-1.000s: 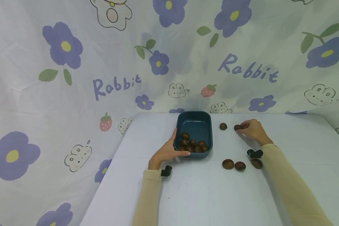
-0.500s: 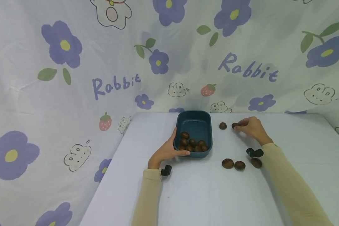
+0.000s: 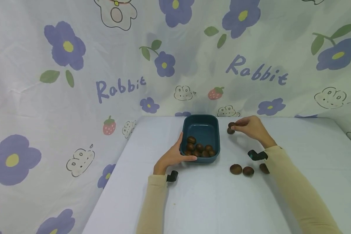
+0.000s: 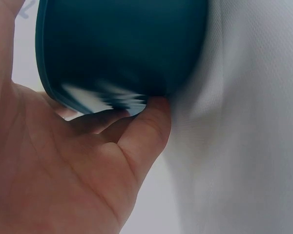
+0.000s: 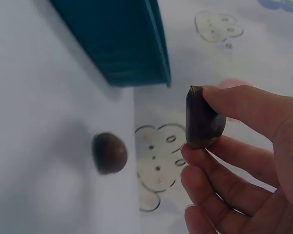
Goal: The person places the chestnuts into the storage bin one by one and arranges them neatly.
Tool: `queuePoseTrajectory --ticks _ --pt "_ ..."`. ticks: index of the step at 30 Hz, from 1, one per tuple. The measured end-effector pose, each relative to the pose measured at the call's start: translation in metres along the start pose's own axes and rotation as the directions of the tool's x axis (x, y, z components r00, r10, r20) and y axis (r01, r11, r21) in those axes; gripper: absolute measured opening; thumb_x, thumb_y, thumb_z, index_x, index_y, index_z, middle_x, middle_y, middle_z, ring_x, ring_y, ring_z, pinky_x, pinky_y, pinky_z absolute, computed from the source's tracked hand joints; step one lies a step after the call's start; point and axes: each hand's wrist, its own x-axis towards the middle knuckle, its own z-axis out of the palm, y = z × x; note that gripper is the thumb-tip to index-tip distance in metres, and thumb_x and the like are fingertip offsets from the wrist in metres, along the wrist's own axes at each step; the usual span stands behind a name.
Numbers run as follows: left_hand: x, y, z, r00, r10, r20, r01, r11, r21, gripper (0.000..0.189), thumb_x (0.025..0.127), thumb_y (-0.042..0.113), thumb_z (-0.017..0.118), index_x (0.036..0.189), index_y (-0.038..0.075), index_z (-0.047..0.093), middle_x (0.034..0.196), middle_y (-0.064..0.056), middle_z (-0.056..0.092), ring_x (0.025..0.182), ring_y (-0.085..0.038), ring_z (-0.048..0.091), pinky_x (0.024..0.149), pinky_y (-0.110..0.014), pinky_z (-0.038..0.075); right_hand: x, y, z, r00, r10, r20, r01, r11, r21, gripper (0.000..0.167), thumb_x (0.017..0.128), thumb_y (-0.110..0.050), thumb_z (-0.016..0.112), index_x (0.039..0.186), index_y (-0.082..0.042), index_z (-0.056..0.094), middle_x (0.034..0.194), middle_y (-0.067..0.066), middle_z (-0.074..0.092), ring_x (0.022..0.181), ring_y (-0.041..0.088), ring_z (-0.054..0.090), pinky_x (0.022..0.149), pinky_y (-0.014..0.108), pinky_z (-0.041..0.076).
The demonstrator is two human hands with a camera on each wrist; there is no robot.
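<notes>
My left hand [image 3: 172, 156] grips the near left corner of a dark blue rectangular container [image 3: 201, 120], thumb along its front and fingers at its left side. In the left wrist view, the digits meet the container's wall [image 4: 122, 44]. Several brown chestnuts [image 3: 199, 148] lie inside, gathered toward the near end. To the right of the container, my right hand [image 3: 253, 127] pinches one chestnut [image 5: 202, 119] between thumb and fingertips, raised off the table. Another chestnut [image 5: 110, 153] rests on the table just below it and overlaps it in the head view.
Nearer to me on the white table [image 3: 204, 201] sit a chestnut [image 3: 236, 169], a second chestnut [image 3: 248, 171] and a third chestnut [image 3: 264, 168], partly covered by the right sleeve [image 3: 295, 185]. A flower-and-rabbit printed cloth [image 3: 193, 65] hangs behind the table and along its left side.
My right hand has lifted the chestnut off the table and carried it left, over to the other chestnut beside the container. The left hand and the container have stayed put.
</notes>
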Motion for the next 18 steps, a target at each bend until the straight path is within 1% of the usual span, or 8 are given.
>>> queuePoseTrajectory --ticks 5,9,11,14,18 --pt "0.0 0.001 -0.001 1.0 0.006 0.005 -0.006 1.0 0.0 0.138 0.071 0.068 0.086 0.163 0.042 -0.013 0.176 0.003 0.001 0.163 -0.031 0.014 0.126 -0.063 0.025 0.001 -0.017 0.003 0.999 -0.044 -0.006 0.044 0.999 0.009 0.054 0.093 -0.041 0.077 0.126 0.002 0.071 0.125 0.025 0.072 0.116 0.041 0.069 0.099 0.058 0.056" --pt "-0.001 0.002 -0.001 1.0 0.008 0.005 -0.008 1.0 -0.006 0.139 0.07 0.068 0.086 0.164 0.041 -0.013 0.176 0.003 0.001 0.163 -0.031 0.014 0.126 -0.064 0.025 0.002 -0.031 0.007 0.998 -0.063 -0.004 0.063 0.998 0.023 0.053 0.092 -0.039 0.078 0.126 0.001 0.071 0.125 0.025 0.072 0.114 0.04 0.069 0.096 0.055 0.058" --pt "-0.001 0.001 -0.002 1.0 0.011 0.002 -0.011 1.0 -0.007 0.139 0.07 0.069 0.086 0.165 0.039 -0.012 0.176 0.002 0.001 0.163 -0.032 0.015 0.125 -0.064 0.026 0.003 -0.037 0.01 0.997 -0.075 0.0 0.075 0.997 0.035 0.053 0.092 -0.038 0.079 0.126 0.001 0.071 0.124 0.024 0.072 0.114 0.039 0.069 0.096 0.054 0.059" --pt "-0.001 0.001 -0.001 1.0 0.003 0.001 -0.003 1.0 -0.001 0.14 0.069 0.07 0.086 0.164 0.039 -0.012 0.176 0.002 0.001 0.162 -0.032 0.015 0.125 -0.064 0.026 0.006 -0.044 0.017 0.995 -0.103 0.007 0.102 0.993 0.053 0.052 0.092 -0.037 0.079 0.126 0.002 0.071 0.123 0.024 0.073 0.112 0.038 0.071 0.094 0.052 0.06" --pt "0.0 0.0 -0.001 1.0 0.012 0.001 -0.012 1.0 -0.01 0.14 0.07 0.069 0.086 0.165 0.038 -0.012 0.176 0.002 0.001 0.163 -0.032 0.015 0.126 -0.064 0.025 0.009 -0.053 0.026 0.991 -0.136 0.016 0.134 0.988 0.074 0.05 0.091 -0.036 0.08 0.125 0.001 0.072 0.122 0.022 0.074 0.109 0.035 0.072 0.093 0.05 0.061"
